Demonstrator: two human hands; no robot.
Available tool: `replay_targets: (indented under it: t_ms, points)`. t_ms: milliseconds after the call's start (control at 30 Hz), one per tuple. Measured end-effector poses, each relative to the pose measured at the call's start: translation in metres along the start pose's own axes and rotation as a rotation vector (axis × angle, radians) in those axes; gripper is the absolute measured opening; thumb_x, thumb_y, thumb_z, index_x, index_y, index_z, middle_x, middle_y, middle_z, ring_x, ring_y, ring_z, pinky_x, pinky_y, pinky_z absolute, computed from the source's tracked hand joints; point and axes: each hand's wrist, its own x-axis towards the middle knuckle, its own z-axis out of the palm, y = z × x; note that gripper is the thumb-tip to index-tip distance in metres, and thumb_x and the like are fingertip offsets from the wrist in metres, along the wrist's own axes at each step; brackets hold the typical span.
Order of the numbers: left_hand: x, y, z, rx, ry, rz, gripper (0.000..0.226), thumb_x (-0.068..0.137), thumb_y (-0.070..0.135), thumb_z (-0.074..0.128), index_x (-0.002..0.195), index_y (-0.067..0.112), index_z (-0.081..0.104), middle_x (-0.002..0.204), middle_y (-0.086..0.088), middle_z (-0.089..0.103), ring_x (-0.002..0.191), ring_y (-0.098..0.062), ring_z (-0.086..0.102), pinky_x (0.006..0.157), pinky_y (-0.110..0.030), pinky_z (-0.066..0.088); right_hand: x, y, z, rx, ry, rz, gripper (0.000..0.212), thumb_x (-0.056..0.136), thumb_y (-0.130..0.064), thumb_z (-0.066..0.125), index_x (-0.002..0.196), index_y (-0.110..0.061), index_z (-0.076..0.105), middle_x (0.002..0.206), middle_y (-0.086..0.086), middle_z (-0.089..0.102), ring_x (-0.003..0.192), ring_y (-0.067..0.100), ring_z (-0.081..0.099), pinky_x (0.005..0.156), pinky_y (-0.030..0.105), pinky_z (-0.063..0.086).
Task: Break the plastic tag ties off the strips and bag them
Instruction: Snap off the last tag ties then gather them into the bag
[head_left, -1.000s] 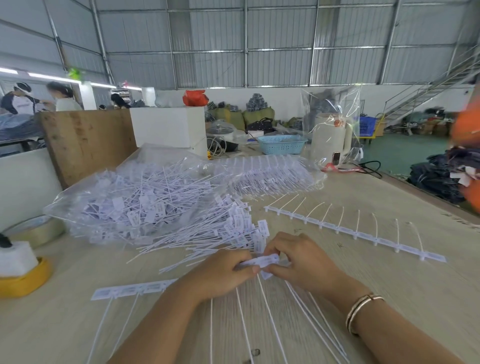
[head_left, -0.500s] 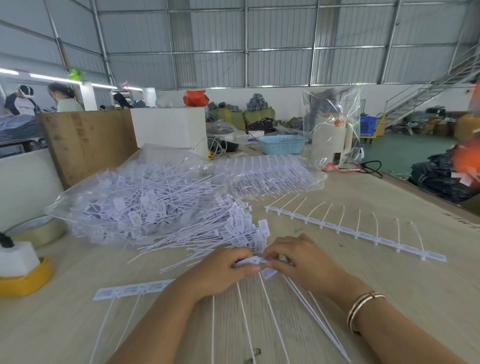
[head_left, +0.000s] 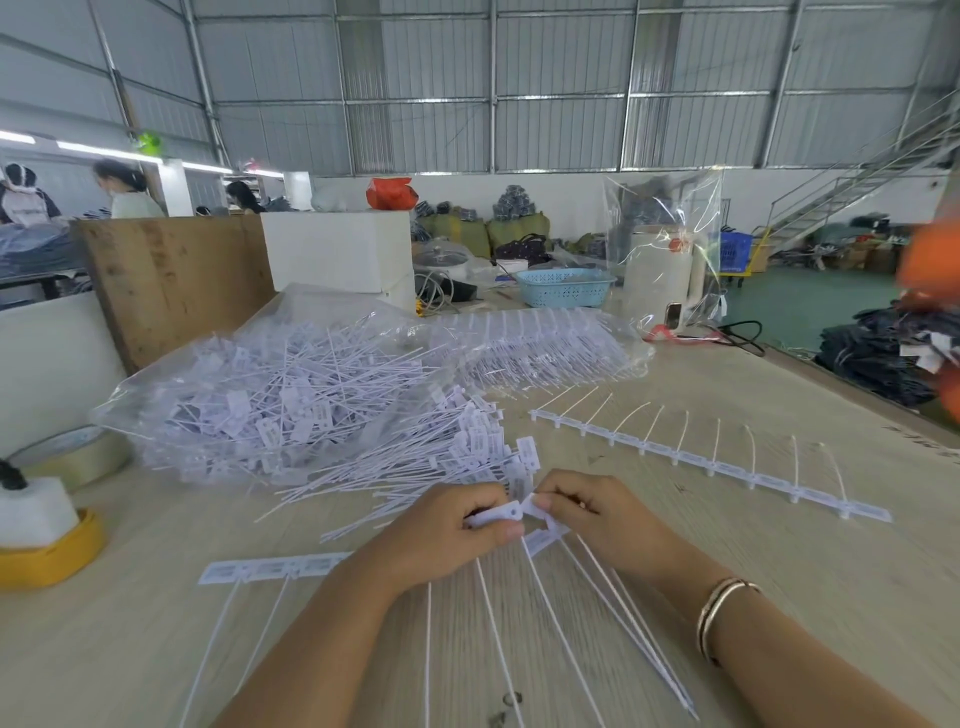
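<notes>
Head view. Left hand (head_left: 441, 540) and right hand (head_left: 597, 525) pinch adjoining tags of one strip (head_left: 511, 514) near the table's (head_left: 779, 597) near edge; its long axis runs left–right between the fingertips, tails pointing nearward. Loose ties (head_left: 415, 462) and bag (head_left: 270, 384) lie beyond-left. Tag printing looks illegible.

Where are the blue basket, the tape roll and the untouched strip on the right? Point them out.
blue basket (head_left: 563, 287), head view, front wall.
tape roll (head_left: 78, 457), head view, outer side.
untouched strip (head_left: 727, 470), head view, middle of its spine.
</notes>
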Motion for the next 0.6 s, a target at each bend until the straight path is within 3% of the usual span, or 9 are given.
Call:
replay_targets:
  t_ms: [133, 200, 333, 433, 500, 600]
  points:
    - [-0.003, 0.000, 0.000, -0.011, -0.009, 0.004, 0.035, 0.089, 0.036, 0.061, 0.066, 0.015, 0.042, 0.055, 0.013, 0.034, 0.050, -0.003, 0.031, 0.049, -0.015, 0.024, -0.004, 0.008, -0.016, 0.226, 0.272, 0.159, 0.027, 0.095, -0.021, 0.048, 0.069, -0.017, 0.054, 0.063, -0.009, 0.055, 0.050, -0.004, 0.043, 0.060, 0.021, 0.035]
    - [-0.003, -0.001, 0.000, 0.038, 0.002, -0.003, 0.036, 0.091, 0.036, 0.057, 0.069, 0.013, 0.041, 0.058, 0.012, 0.032, 0.052, -0.004, 0.029, 0.052, -0.020, 0.023, -0.009, 0.015, -0.019, 0.178, 0.308, 0.171, 0.020, 0.089, -0.028, 0.058, 0.070, -0.019, 0.058, 0.062, -0.013, 0.056, 0.048, -0.003, 0.040, 0.055, 0.015, 0.036]
    - [-0.003, -0.001, -0.002, 0.143, -0.003, -0.072, 0.031, 0.093, 0.032, 0.051, 0.068, 0.017, 0.041, 0.060, 0.007, 0.038, 0.055, -0.009, 0.034, 0.058, -0.030, 0.027, -0.002, 0.013, -0.005, -0.127, 0.164, 0.003, 0.019, 0.075, -0.024, 0.075, 0.072, -0.032, 0.057, 0.069, -0.024, 0.056, 0.055, 0.000, 0.044, 0.053, 0.013, 0.034]
    - [-0.003, -0.001, -0.004, 0.180, -0.024, -0.132, 0.020, 0.087, 0.030, 0.048, 0.076, 0.013, 0.049, 0.064, 0.006, 0.044, 0.059, -0.012, 0.040, 0.060, -0.031, 0.030, 0.003, 0.010, 0.005, -0.242, 0.045, -0.110, 0.008, 0.073, -0.032, 0.069, 0.081, -0.031, 0.066, 0.077, -0.024, 0.052, 0.071, -0.007, 0.050, 0.069, 0.021, 0.038]
    - [-0.003, -0.001, -0.004, 0.241, -0.052, -0.169, 0.014, 0.083, 0.026, 0.047, 0.076, 0.014, 0.048, 0.070, 0.001, 0.047, 0.063, -0.016, 0.042, 0.060, -0.032, 0.031, 0.001, 0.014, 0.007, -0.312, -0.016, -0.122, 0.015, 0.071, -0.038, 0.059, 0.084, -0.034, 0.067, 0.084, -0.023, 0.051, 0.081, -0.007, 0.050, 0.081, 0.030, 0.039]
    - [0.001, -0.003, -0.004, 0.310, -0.084, -0.245, 0.008, 0.084, 0.018, 0.046, 0.078, 0.013, 0.045, 0.078, -0.004, 0.048, 0.067, -0.019, 0.042, 0.063, -0.032, 0.031, -0.001, 0.019, -0.001, -0.392, -0.051, -0.101, 0.009, 0.076, -0.035, 0.063, 0.083, -0.036, 0.069, 0.089, -0.021, 0.050, 0.089, -0.006, 0.048, 0.087, 0.032, 0.033]
